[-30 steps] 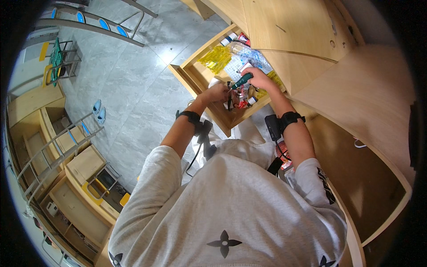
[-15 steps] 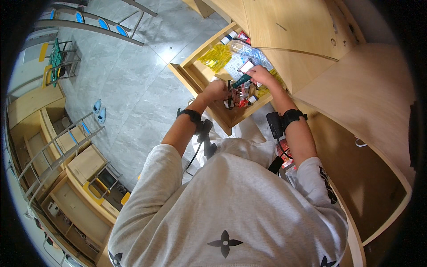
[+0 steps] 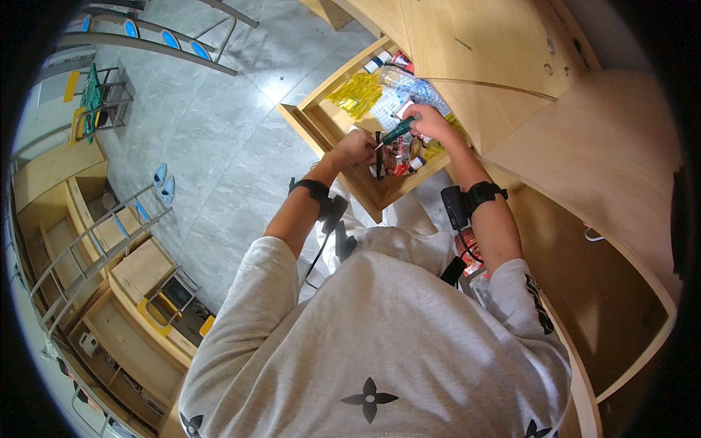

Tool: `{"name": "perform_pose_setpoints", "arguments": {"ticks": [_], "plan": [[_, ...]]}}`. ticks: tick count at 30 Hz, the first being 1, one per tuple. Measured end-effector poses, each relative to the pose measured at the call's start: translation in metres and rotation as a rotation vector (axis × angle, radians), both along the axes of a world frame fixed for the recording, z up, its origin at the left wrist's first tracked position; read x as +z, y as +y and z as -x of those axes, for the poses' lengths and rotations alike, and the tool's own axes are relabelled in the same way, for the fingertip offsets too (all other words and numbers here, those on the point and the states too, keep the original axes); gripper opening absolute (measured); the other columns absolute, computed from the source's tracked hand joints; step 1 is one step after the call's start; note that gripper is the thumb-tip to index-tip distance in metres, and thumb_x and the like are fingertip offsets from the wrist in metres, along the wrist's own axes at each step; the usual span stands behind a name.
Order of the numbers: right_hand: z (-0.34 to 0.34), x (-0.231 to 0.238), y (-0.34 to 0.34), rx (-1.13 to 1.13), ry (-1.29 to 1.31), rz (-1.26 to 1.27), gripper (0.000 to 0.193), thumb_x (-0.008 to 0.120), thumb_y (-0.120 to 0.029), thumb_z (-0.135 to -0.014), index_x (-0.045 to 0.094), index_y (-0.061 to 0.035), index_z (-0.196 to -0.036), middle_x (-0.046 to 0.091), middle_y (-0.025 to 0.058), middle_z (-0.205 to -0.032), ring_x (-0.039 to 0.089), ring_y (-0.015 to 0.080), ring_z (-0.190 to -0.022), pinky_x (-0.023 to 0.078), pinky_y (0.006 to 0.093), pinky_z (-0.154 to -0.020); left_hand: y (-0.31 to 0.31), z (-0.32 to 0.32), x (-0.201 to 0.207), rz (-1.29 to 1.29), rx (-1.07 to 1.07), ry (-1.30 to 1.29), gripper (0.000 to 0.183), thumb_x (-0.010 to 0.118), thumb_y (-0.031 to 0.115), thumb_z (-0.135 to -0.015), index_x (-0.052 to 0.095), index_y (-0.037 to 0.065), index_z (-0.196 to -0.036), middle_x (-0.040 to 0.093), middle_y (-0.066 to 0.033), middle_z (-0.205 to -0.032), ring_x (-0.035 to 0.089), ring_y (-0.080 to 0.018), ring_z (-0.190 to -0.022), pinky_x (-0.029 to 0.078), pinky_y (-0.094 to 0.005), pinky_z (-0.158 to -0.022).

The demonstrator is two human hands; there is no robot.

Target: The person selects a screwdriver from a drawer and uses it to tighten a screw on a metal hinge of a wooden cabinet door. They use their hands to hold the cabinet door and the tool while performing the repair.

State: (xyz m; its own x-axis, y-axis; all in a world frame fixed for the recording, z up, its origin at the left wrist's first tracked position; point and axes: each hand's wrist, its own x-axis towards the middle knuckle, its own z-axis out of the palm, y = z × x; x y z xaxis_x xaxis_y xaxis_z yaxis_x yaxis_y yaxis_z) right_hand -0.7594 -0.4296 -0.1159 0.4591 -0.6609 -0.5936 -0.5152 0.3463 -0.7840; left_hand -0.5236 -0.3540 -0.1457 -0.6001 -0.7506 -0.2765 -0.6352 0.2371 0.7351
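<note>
Clock face: centred on the middle of the open drawer, 12 at the top of the view.
Drawer: pale wood, its bare floor (image 3: 332,120) showing towards 9 o'clock, mixed small goods elsewhere.
Right hand (image 3: 432,123): at 3 o'clock, fingers clamped on the green-handled tool (image 3: 399,130).
Tool: over the drawer, slanting from the right hand down towards 8 o'clock, its thin end close to the left fingers.
Left hand (image 3: 356,148): at 8 o'clock, fingers curled together beside a narrow black strip (image 3: 379,155); whether they grip it, I cannot tell.
Yellow wrapping (image 3: 356,95): crinkled, at 11 o'clock inside the drawer.
Clear plastic (image 3: 418,89): crumpled, bluish, at 2 o'clock.
Red packet (image 3: 401,61): at 1 o'clock, in the far corner.
Red pieces (image 3: 400,168): at 5 o'clock, below the tool, too small to identify.
Forearms: 1 black band on each, left (image 3: 312,190) and right (image 3: 483,192), both with a dark device attached.
Slippers (image 3: 165,182): 2, pale blue, on the grey floor (image 3: 219,139), well apart from the drawer, between 8 and 9 o'clock.
Ladder (image 3: 150,38): metal, blue-padded steps, towards 10 o'clock.
</note>
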Motion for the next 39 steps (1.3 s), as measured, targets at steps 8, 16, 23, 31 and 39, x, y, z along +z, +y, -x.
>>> {"name": "perform_pose_setpoints", "arguments": {"ticks": [8, 16, 23, 31, 39], "plan": [[0.004, -0.001, -0.002, -0.065, 0.207, -0.007, 0.029, 0.058, -0.028, -0.084, 0.064, -0.0002, -0.08, 0.061, 0.0065, -0.061, 0.059, 0.0146, -0.051, 0.047, 0.0286, -0.045, 0.004, 0.0, -0.003, 0.001, 0.027, -0.05, 0.014, 0.062, 0.015, -0.065, 0.067, 0.007, -0.076, 0.062, -0.0153, -0.074, 0.06, -0.0334, -0.069, 0.048, -0.0387, -0.064], [0.007, -0.017, -0.007, 0.202, 0.209, 0.104, 0.02, 0.057, -0.016, -0.083, 0.063, 0.0028, -0.081, 0.061, 0.009, -0.064, 0.058, 0.0165, -0.056, 0.046, 0.0315, -0.057, 0.005, -0.001, -0.008, -0.091, 0.068, -0.055, 0.017, 0.064, 0.014, -0.067, 0.067, 0.007, -0.081, 0.064, -0.0155, -0.077, 0.061, -0.0323, -0.076, 0.049, -0.0395, -0.069], [0.01, -0.027, 0.003, 0.101, 0.036, 0.187, 0.02, 0.055, 0.005, -0.075, 0.058, 0.0012, -0.095, 0.06, 0.0077, -0.075, 0.057, 0.0161, -0.063, 0.045, 0.0303, -0.058, 0.004, 0.015, -0.003, -0.287, 0.082, -0.125, 0.017, 0.058, 0.016, -0.071, 0.068, 0.006, -0.081, 0.065, -0.0153, -0.076, 0.061, -0.0314, -0.076, 0.049, -0.0383, -0.072], [0.005, -0.021, -0.005, -0.028, 0.099, 0.05, 0.017, 0.061, -0.014, -0.078, 0.062, -0.0002, -0.088, 0.06, 0.0066, -0.069, 0.056, 0.0155, -0.057, 0.045, 0.0287, -0.054, 0.004, 0.014, -0.001, -0.086, -0.005, -0.267, 0.024, 0.062, 0.022, -0.066, 0.064, 0.001, -0.078, 0.062, -0.0197, -0.079, 0.06, -0.035, -0.075, 0.048, -0.0419, -0.069], [-0.008, -0.011, -0.007, 0.099, 0.402, 0.089, 0.039, 0.062, -0.039, -0.08, 0.066, -0.0004, -0.076, 0.059, 0.0072, -0.056, 0.058, 0.0163, -0.05, 0.047, 0.0315, -0.054, 0.006, 0.012, 0.004, -0.095, 0.04, -0.236, 0.021, 0.061, 0.021, -0.068, 0.063, 0.002, -0.079, 0.062, -0.0197, -0.08, 0.06, -0.0364, -0.077, 0.048, -0.0425, -0.069]]}}
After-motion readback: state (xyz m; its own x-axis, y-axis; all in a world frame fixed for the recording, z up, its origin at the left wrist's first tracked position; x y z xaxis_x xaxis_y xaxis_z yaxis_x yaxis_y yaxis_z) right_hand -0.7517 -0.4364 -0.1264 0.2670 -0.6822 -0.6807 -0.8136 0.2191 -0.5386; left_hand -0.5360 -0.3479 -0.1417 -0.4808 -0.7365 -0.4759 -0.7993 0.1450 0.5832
